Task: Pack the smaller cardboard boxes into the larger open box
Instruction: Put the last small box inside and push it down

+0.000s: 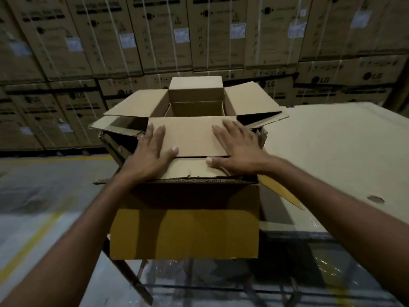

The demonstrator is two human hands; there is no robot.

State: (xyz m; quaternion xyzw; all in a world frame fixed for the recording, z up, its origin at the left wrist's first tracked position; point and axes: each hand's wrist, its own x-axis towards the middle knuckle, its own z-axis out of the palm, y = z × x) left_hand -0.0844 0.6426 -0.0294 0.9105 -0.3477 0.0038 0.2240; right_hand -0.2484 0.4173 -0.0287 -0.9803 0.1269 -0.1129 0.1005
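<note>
A smaller open cardboard box [194, 111] sits inside the top of the larger open box [184, 231], its four flaps spread outward. Its near flap [190, 136] lies flat toward me. My left hand [152, 151] rests palm down on the left end of that flap, fingers spread. At the flap's right end my right hand [236, 147] lies flat too, thumb at the flap's near edge. Neither hand grips anything. The inside of the larger box is mostly hidden under the smaller box and its flaps.
A big flat cardboard sheet [336, 156] lies to the right at box height. A wall of stacked, strapped cartons [155, 41] fills the background. Grey floor with yellow lines [33, 235] lies at the left, plastic-wrapped goods [321, 273] below.
</note>
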